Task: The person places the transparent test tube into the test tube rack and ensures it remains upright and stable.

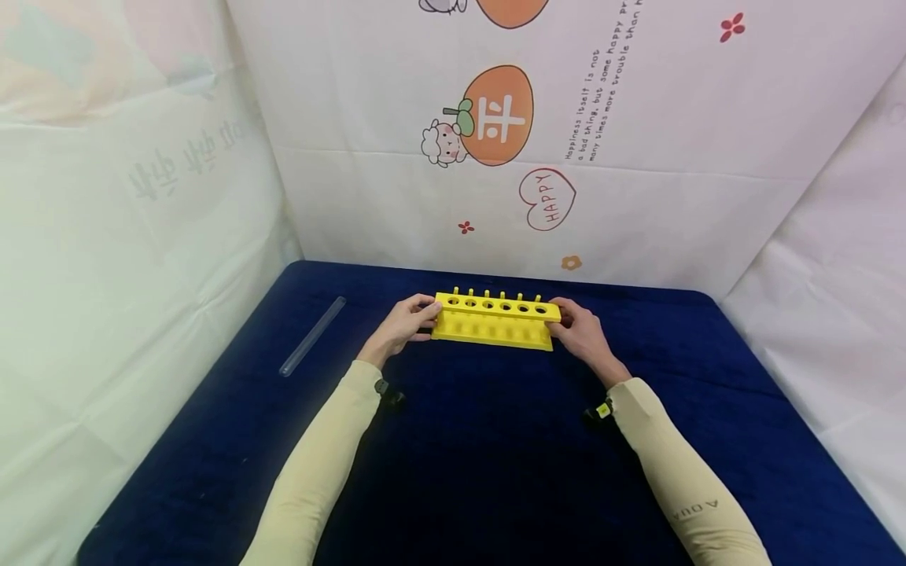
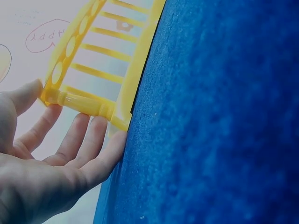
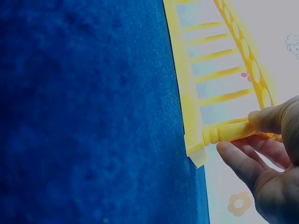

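A yellow test tube rack [image 1: 495,325] with a row of round holes and upright pegs stands upright toward the back of the blue table. My left hand [image 1: 406,324] grips its left end; in the left wrist view, that hand's thumb [image 2: 29,95] is at the top corner and the fingers lie along the end post [image 2: 84,103]. At the right end my right hand [image 1: 582,334] pinches the other end post [image 3: 229,131] between thumb and fingers. The rack's base is at the cloth; whether it touches cannot be told. No tube sits in its holes.
A clear test tube [image 1: 312,336] lies on the dark blue tablecloth [image 1: 488,472] left of my left hand. White printed sheets [image 1: 396,212] hang behind the table and at both sides.
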Available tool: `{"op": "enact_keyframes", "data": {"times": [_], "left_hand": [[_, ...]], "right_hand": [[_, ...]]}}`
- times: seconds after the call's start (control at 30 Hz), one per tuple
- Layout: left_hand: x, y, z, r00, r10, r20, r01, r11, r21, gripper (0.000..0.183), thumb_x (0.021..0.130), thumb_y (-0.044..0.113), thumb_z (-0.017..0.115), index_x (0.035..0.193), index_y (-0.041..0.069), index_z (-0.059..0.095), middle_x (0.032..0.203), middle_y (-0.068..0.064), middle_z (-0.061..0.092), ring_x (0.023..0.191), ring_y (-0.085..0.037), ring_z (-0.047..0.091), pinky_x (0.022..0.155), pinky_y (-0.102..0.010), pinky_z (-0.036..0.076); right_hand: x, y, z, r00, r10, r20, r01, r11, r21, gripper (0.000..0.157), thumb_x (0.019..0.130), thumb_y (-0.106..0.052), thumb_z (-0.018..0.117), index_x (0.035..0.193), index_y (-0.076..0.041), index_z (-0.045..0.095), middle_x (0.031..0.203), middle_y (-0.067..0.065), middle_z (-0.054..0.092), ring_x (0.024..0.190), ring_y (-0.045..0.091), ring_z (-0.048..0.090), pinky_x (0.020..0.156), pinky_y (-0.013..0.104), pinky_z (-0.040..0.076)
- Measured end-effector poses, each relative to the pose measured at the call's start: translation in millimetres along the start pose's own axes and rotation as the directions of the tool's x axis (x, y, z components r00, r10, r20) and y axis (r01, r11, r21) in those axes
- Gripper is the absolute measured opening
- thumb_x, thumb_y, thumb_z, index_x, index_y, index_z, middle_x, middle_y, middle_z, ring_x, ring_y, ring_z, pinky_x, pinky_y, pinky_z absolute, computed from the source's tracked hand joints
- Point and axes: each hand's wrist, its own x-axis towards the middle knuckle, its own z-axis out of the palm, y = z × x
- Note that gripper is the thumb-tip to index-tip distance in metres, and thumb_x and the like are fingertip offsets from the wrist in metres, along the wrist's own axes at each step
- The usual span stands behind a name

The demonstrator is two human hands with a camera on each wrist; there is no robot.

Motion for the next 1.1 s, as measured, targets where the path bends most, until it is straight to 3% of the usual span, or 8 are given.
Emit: {"op": "enact_keyframes", "data": {"times": [1.1], "left_hand": [[-1.1, -1.7, -5.4, 1.000, 0.000, -0.013, 0.000, 1.000, 0.004, 0.049, 0.094, 0.044, 0.063, 0.136, 0.019, 0.053, 0.128, -0.013, 0.056, 0.118, -0.029, 0.062, 0.096, -0.045, 0.055]], "right_hand": [[0.0, -1.4, 4.2, 1.000, 0.002, -0.009, -0.002, 1.000, 0.023, 0.042, 0.096, -0.018, 0.062, 0.136, -0.008, 0.052, 0.120, 0.022, 0.066, 0.098, 0.033, 0.068, 0.077, 0.042, 0.056]]}}
